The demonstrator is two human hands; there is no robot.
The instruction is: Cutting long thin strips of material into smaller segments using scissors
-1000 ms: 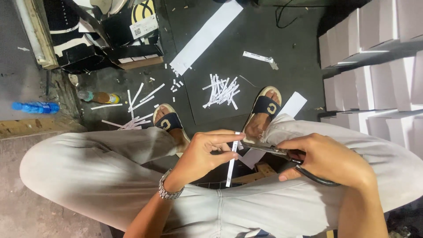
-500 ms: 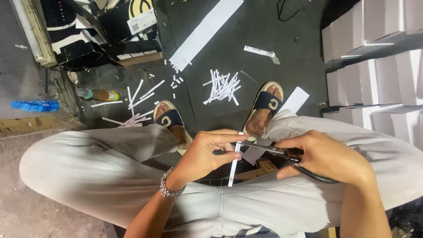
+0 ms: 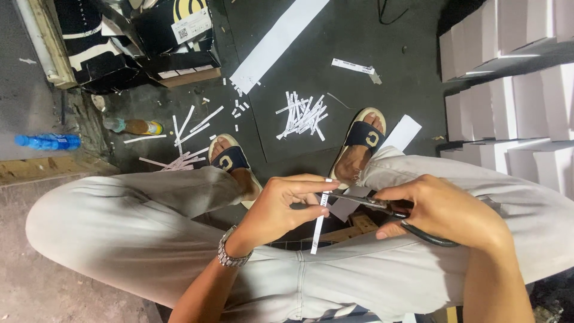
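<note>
My left hand [image 3: 281, 206] pinches a narrow white paper strip [image 3: 319, 222] that hangs down between my knees. My right hand [image 3: 445, 209] grips black-handled scissors [image 3: 373, 203], whose blades point left and meet the strip near its top. A metal watch band sits on my left wrist [image 3: 230, 256]. I sit with both legs in light grey trousers, feet in dark sandals on the dark floor.
A pile of cut white strips [image 3: 302, 113] lies on the floor ahead, more strips [image 3: 185, 157] by my left foot. A long white paper band [image 3: 278, 42] lies further off. A blue bottle [image 3: 49, 142] lies at left. White stacked boxes [image 3: 508, 78] stand at right, dark cartons [image 3: 149, 48] at top left.
Both hands have stayed together over my lap. The strip hangs a little shorter above the scissors; the view has shifted slightly.
</note>
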